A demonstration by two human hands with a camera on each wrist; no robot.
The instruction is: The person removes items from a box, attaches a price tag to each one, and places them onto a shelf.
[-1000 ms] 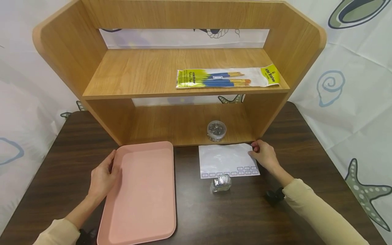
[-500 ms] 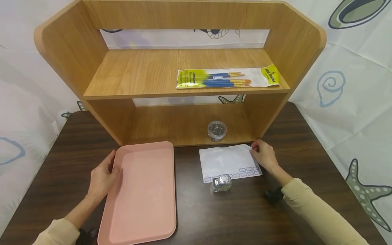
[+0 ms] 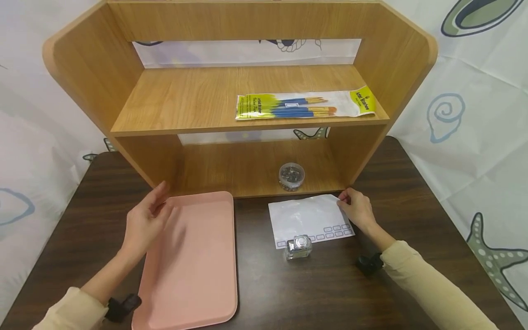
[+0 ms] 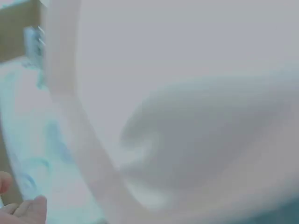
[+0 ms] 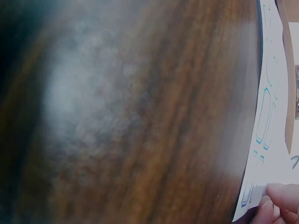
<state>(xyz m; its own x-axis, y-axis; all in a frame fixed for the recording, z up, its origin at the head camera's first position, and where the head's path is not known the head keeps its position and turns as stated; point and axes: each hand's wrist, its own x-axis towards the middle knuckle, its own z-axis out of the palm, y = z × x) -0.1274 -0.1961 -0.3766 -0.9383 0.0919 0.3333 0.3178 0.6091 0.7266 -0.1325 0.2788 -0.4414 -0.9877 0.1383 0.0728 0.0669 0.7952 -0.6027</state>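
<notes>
Above the upper left corner of the pink tray (image 3: 198,261) hovers my left hand (image 3: 146,220), apart from the rim, its fingers loosely bent and holding nothing. Its fingertips (image 4: 37,207) show at the lower left of the left wrist view, with its shadow on the tray. My right hand (image 3: 358,210) pinches the upper right corner of a white sheet (image 3: 305,215) printed with small boxes. In the right wrist view, thumb and fingers (image 5: 280,198) meet on the sheet's edge. A small glass bottle with a silver cap (image 3: 299,247) stands at the sheet's lower edge, covering part of it.
A wooden two-level shelf (image 3: 243,126) stands at the back of the dark table (image 3: 272,293). Its upper level carries a packet of artist brushes (image 3: 305,104). On the lower level sits a round clear tub (image 3: 291,176) of small metallic-looking pieces.
My left hand has let go of the tray's left rim and risen slightly up and right. The sheet has turned a little, its lower left corner swinging toward me, still in my right hand.
</notes>
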